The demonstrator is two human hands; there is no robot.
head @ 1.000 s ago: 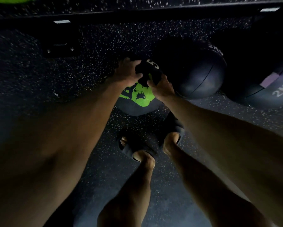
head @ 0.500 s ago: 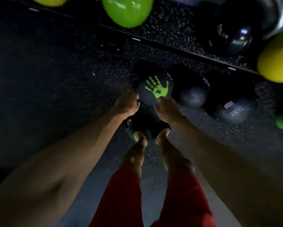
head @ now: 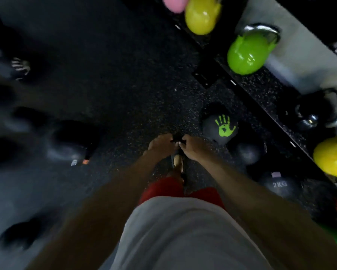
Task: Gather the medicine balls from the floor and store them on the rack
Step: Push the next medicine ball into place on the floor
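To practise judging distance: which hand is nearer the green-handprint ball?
Right. The right hand is just lower-left of the handprint ball; the left hand lies farther left.

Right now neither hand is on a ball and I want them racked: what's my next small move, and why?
Probably reach both hands to the handprint ball, ahead to the right: it lies on the floor, untouched, nearest the left hand and right hand, held together in front. Whether they hold anything is blurred.

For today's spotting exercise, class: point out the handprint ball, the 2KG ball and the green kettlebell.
handprint ball (head: 224, 129): head view, on the green palm print.
2KG ball (head: 279, 185): head view, on its 2KG lettering.
green kettlebell (head: 246, 55): head view, middle of its round body.
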